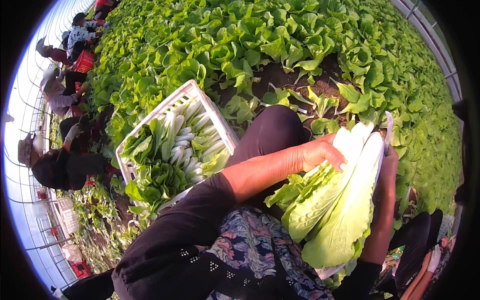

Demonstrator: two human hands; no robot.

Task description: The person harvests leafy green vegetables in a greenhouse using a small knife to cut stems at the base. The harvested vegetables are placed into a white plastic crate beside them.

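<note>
My left hand (323,153) grips a bunch of leafy greens (332,217) by its thick white stalks, thumb across the front. The stalk ends point away from me and the pale green leaves hang over my lap. At the right side of the bunch is my right hand (388,161), partly hidden behind it. A narrow blade, seemingly a knife (389,127), sticks up from that hand beside the stalks. Left of my knee stands a white plastic crate (214,112) holding picked greens, many with their white stalk ends showing.
Growing greens (240,33) spread ahead and to the right. Loose leaves (318,101) lie on brown soil (326,84) beyond my knee. Several co-workers (56,165) crouch at the left by red crates (84,62); another person's arm and gloved hand (434,258) show at lower right.
</note>
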